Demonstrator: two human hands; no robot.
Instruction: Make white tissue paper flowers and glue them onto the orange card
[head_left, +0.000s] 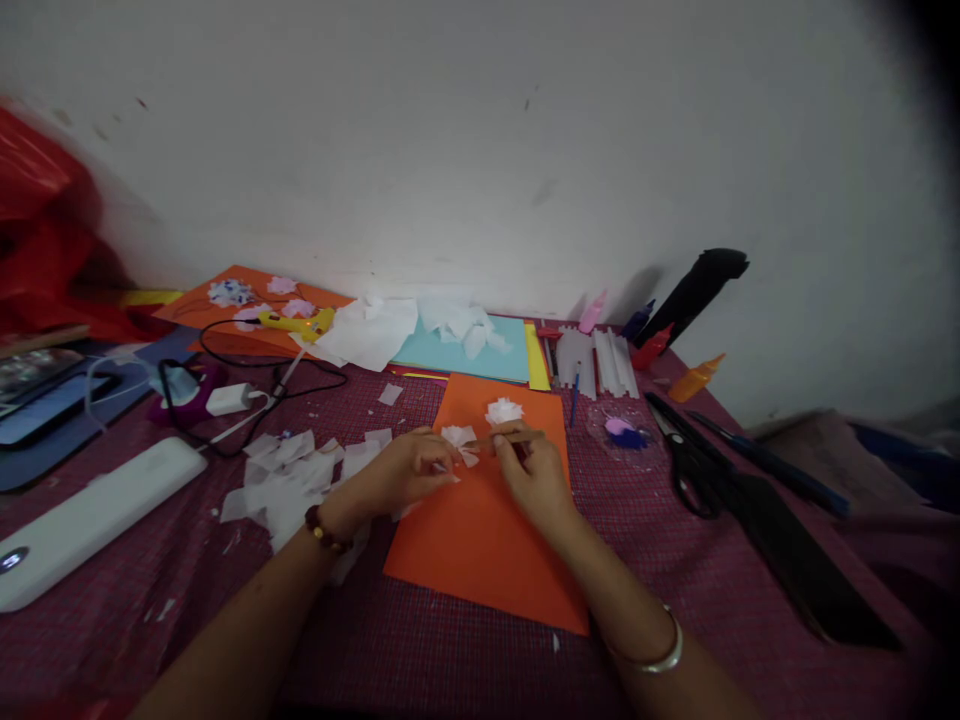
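My left hand (405, 470) is closed in a pinch on a small white tissue-paper flower (459, 440) over an orange paper sheet (480, 540). My right hand (531, 470) is closed on a thin brown stick (517, 437) that runs into the flower. Another finished white paper flower (503, 411) lies on the orange sheet just beyond my fingers. A heap of white tissue squares (289, 480) lies left of my left wrist.
Black scissors (686, 460) and a long black blade (795, 560) lie at right, with glue bottles (694, 380) and white sticks (600, 362) behind. A yellow glue gun (296, 323), cables, a white charger (229, 398) and a white power bank (90, 520) sit left. Cyan paper (465, 358) lies by the wall.
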